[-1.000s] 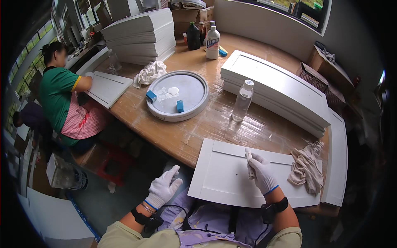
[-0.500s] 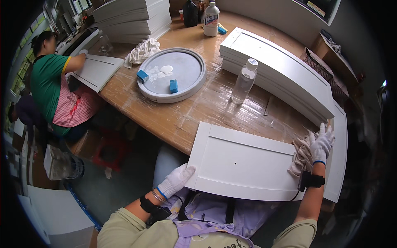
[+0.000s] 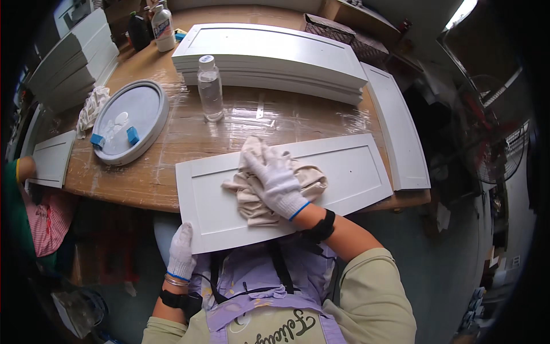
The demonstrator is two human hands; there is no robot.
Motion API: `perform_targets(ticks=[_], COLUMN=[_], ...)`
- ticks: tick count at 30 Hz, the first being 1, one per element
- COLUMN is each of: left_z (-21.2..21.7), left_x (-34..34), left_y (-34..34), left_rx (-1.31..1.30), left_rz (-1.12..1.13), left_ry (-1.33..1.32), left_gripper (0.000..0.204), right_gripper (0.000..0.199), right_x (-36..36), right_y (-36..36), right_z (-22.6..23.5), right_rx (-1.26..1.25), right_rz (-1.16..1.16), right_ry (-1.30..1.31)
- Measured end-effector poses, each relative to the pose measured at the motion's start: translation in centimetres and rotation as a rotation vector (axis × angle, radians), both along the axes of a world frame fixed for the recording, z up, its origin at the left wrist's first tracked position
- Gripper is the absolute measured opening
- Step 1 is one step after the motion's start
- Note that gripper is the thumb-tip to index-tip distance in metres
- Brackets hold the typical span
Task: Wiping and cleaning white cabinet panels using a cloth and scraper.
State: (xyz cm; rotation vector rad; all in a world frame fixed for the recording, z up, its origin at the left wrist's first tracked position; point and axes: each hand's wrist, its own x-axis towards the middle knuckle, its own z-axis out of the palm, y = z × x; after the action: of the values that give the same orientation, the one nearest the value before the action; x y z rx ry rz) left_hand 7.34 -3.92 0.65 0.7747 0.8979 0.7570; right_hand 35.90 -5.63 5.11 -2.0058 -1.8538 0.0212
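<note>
A white recessed cabinet door panel (image 3: 349,172) lies across the near edge of the wooden table (image 3: 172,143), overhanging toward me. My right hand (image 3: 274,179), in a white glove, presses a crumpled beige cloth (image 3: 312,179) onto the middle of the panel. My left hand (image 3: 182,252), also gloved, grips the panel's near left corner from below the table edge.
A clear plastic bottle (image 3: 210,89) stands behind the panel. Left of it lies a round grey tray (image 3: 150,114) with blue pieces, and a rag (image 3: 90,109) beside it. A stack of white panels (image 3: 269,54) fills the back, another panel (image 3: 398,135) at right. A person's arm (image 3: 23,172) shows at left.
My right hand fetched the cloth from the right side of the table and brought it onto the middle of the panel. My view shifted right; my left hand now holds the panel's corner.
</note>
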Motion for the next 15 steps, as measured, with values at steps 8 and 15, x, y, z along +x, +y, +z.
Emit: perform_targets(ticks=[8, 15], left_z=[0.9, -0.9], left_x=[-2.2, -4.5], left_y=[2.2, 4.9], left_rx=[0.01, 0.027], left_rz=[0.004, 0.06], left_ry=[0.015, 0.053], left_gripper=[0.043, 0.04], right_gripper=[0.056, 0.045], right_x=[-5.0, 13.9], right_y=[-4.1, -11.9], right_z=[3.3, 0.1], right_rx=[-0.121, -0.119], right_rz=[0.632, -0.494], right_ry=[0.039, -0.178])
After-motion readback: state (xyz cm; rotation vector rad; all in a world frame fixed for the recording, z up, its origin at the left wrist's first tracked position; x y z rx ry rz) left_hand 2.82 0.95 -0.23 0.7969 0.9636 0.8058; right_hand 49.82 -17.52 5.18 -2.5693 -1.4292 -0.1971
